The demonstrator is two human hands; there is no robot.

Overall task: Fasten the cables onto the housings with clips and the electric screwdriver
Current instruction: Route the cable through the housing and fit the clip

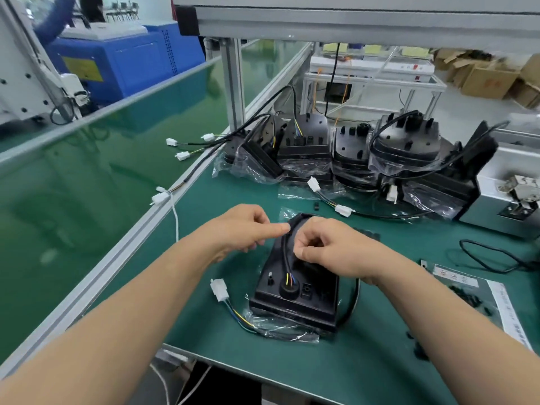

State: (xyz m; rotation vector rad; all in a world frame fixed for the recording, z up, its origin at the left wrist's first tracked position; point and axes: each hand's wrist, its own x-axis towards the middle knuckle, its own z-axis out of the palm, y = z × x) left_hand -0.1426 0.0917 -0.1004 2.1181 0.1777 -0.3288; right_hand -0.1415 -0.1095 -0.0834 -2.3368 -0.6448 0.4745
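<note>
Green bench mat [365, 363] holds bagged housings [304, 144] beside conveyor [87, 185]

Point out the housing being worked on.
The lone housing lying flat at the near edge, beneath the left hand and right hand; other housings stand in a back row.

Bright even overhead light; glare on green conveyor [96, 159]; wide-angle edge distortion.

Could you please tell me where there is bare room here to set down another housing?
Bare mat lies between the side rail and the left hand, and in front of the housing. The bagged housings behind and the clips at right crowd the rest.
</note>
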